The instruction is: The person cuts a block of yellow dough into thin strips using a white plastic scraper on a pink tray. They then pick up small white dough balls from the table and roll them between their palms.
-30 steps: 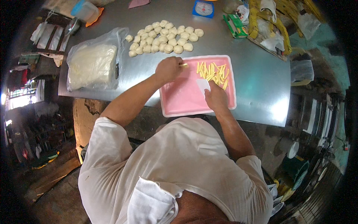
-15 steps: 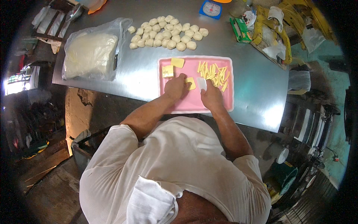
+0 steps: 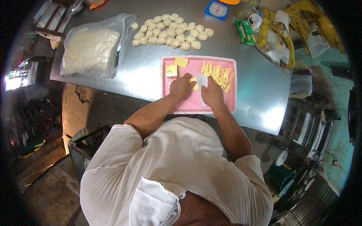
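While the right hand [image 3: 213, 92] grips a white scraper [image 3: 202, 80], the left hand [image 3: 181, 86] touches a yellow slice [image 3: 194, 86] in the pink tray [image 3: 188, 108], its fingers' hold unclear. Cut strips [image 3: 220, 75] lie right; a loose slice [image 3: 181, 61] and block [image 3: 171, 71] are not yet strips. Metal desk [image 3: 139, 71] carries dough balls [image 3: 170, 33], bagged slab [image 3: 90, 52], blue scale [image 3: 217, 9]; green wall [image 3: 332, 132] beyond.

Tray [image 3: 194, 104]: pink, white rim
Strips [image 3: 217, 71]: pale yellow
Cut block [image 3: 171, 70]: yellow
Flat-bladed tool [image 3: 202, 81]: white
Dough balls [image 3: 171, 32]: cream
Dial scale [image 3: 217, 10]: blue body, white face
Tabletop [image 3: 258, 90]: silver-grey
Shirt [image 3: 177, 154]: plain off-white
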A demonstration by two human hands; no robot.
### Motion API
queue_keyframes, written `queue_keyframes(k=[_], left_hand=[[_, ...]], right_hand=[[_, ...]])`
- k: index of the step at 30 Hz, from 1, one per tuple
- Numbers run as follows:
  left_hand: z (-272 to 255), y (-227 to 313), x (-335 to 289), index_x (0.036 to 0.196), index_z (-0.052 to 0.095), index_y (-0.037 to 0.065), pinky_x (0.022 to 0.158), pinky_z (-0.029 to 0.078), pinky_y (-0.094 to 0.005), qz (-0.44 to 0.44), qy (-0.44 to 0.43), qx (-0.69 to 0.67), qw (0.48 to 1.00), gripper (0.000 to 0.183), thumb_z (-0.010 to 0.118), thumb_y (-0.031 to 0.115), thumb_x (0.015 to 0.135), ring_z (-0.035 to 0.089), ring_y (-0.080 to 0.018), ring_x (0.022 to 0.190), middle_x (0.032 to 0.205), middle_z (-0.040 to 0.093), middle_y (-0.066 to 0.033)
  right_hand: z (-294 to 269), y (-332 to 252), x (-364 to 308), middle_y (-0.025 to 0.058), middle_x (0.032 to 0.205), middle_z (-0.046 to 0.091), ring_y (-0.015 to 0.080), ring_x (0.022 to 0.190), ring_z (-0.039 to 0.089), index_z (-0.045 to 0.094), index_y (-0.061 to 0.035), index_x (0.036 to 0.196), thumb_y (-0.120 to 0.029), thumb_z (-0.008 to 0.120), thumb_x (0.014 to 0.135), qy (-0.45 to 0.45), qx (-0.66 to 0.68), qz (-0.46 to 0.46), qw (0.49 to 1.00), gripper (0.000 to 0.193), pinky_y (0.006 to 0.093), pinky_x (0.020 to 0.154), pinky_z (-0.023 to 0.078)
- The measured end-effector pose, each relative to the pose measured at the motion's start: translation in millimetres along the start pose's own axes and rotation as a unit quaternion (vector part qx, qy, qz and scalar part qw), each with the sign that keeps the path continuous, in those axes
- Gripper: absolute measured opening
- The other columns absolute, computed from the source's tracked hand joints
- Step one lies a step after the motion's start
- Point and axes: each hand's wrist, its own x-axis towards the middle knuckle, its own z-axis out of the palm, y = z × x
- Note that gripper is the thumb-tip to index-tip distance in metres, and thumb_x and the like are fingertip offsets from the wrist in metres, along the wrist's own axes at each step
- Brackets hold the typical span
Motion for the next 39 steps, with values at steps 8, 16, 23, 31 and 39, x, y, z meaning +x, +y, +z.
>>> queue_keyframes(k=[8, 16, 23, 31, 39], left_hand=[[1, -1, -3, 0.124, 0.064, 0.008, 0.084, 0.056, -0.0503, 0.014, 0.005, -0.012, 1.000, 0.043, 0.070, 0.039, 0.096, 0.073, -0.0387, 0.095, 0.101, 0.075, -0.0188], [5, -5, 0, 0.124, 0.064, 0.008, 0.080, 0.057, -0.0522, 0.016, 0.029, 0.003, 0.999, 0.039, 0.068, 0.035, 0.096, 0.073, -0.0401, 0.091, 0.099, 0.075, -0.0186], [6, -10, -1, 0.122, 0.064, 0.008, 0.079, 0.057, -0.0517, 0.014, 0.023, -0.024, 0.999, 0.037, 0.068, 0.033, 0.096, 0.073, -0.0391, 0.090, 0.097, 0.075, -0.0178], [6, -8, -4, 0.124, 0.062, 0.008, 0.081, 0.057, -0.0515, 0.011, 0.022, 0.004, 1.000, 0.038, 0.068, 0.032, 0.096, 0.073, -0.0398, 0.091, 0.100, 0.075, -0.0186], [7, -14, -2, 0.125, 0.058, 0.007, 0.081, 0.056, -0.0523, 0.018, 0.034, -0.023, 0.999, 0.037, 0.066, 0.028, 0.096, 0.073, -0.0401, 0.091, 0.097, 0.074, -0.0191]], right_hand=[[6, -10, 2, 0.0312, 0.099, 0.070, 0.0499, 0.096, 0.069, 0.052, 0.0017, 0.124, -0.013, 0.063, 0.092, -0.030, -0.039, -0.002, 0.999, 0.037, 0.0602, 0.085, 0.053], [4, 1, 5, 0.0311, 0.097, 0.070, 0.0501, 0.095, 0.069, 0.053, 0.0015, 0.120, -0.013, 0.062, 0.090, 0.004, 0.003, -0.008, 1.000, 0.034, 0.0600, 0.084, 0.053], [7, -8, 4, 0.0311, 0.095, 0.069, 0.0503, 0.091, 0.069, 0.053, 0.0020, 0.118, -0.013, 0.062, 0.091, -0.017, -0.021, -0.027, 0.999, 0.032, 0.0594, 0.083, 0.054], [14, -10, 1, 0.0301, 0.094, 0.070, 0.0479, 0.090, 0.070, 0.053, 0.0011, 0.116, -0.011, 0.062, 0.091, 0.003, -0.044, 0.001, 0.999, 0.030, 0.0596, 0.080, 0.054], [8, -11, 2, 0.0302, 0.095, 0.069, 0.0498, 0.091, 0.068, 0.052, 0.0015, 0.116, -0.010, 0.061, 0.091, -0.005, -0.026, -0.051, 0.998, 0.029, 0.0597, 0.081, 0.053]])
